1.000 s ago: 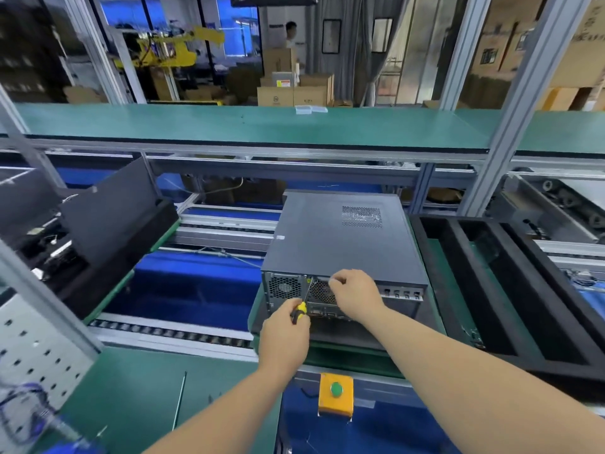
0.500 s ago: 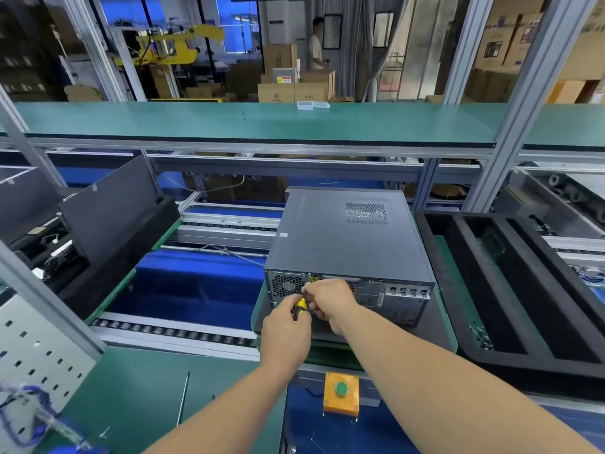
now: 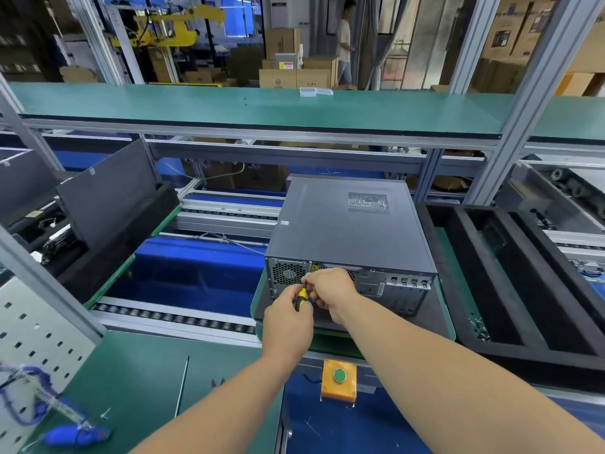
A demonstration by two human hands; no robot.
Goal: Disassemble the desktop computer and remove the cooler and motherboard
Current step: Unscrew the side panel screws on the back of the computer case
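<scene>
Flat, computer (image 3: 347, 224) rear panel facing person.

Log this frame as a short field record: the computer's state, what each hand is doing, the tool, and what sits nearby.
computer: desktop case closed, lying flat, rear panel toward the person
left hand: left hand grips the screwdriver handle
right hand: right hand curled at the screwdriver's shaft, against the rear panel
tool tip: hidden by the hands
nearby right: black foam tray
nearby front: orange box with green button
</scene>
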